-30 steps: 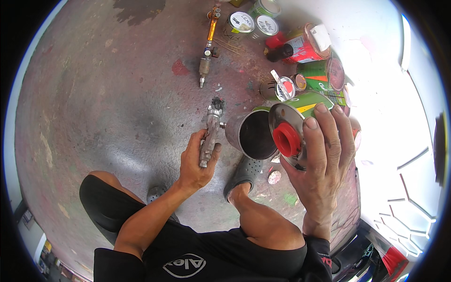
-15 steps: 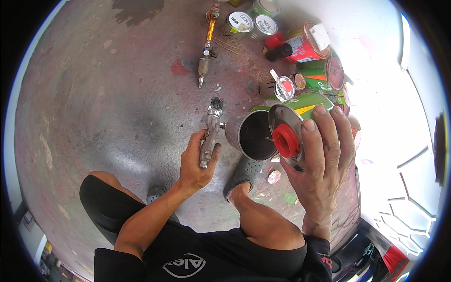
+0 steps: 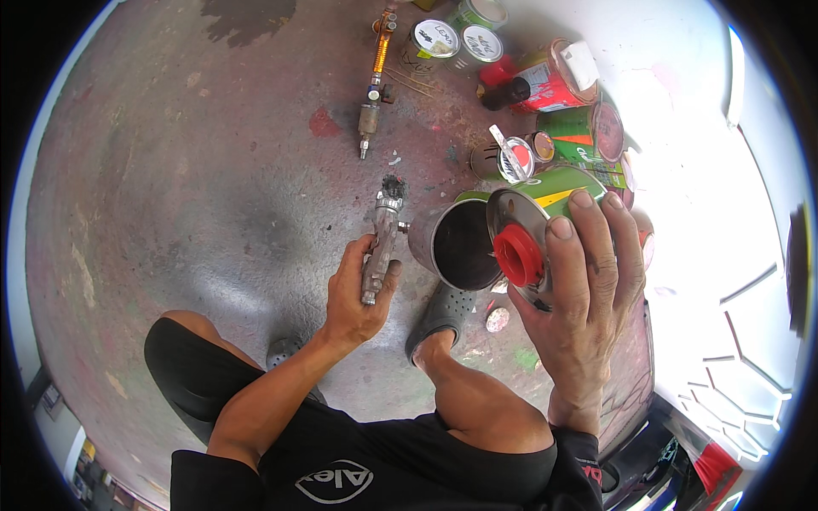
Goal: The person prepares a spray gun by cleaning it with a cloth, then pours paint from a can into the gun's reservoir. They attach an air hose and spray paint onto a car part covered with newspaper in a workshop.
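My left hand (image 3: 356, 294) is wrapped round the handle of a metal spray gun (image 3: 381, 255). The gun's open grey paint cup (image 3: 423, 238) is tilted with its mouth to the right; its inside looks dark. In my right hand (image 3: 596, 294) is a green metal can (image 3: 555, 186), tipped over with my fingers spread across its side and end. The can's red spout (image 3: 517, 255) is close to the cup's rim. Whether liquid runs between spout and cup, I cannot make out.
An air fitting with an orange coil (image 3: 369, 119) lies on the stained floor (image 3: 213, 170) ahead. Paint tins (image 3: 434, 43), a red can (image 3: 554, 81) and a stick-topped tin (image 3: 515, 162) stand along the white wall (image 3: 673, 128). My clog (image 3: 456, 308) is below the cup.
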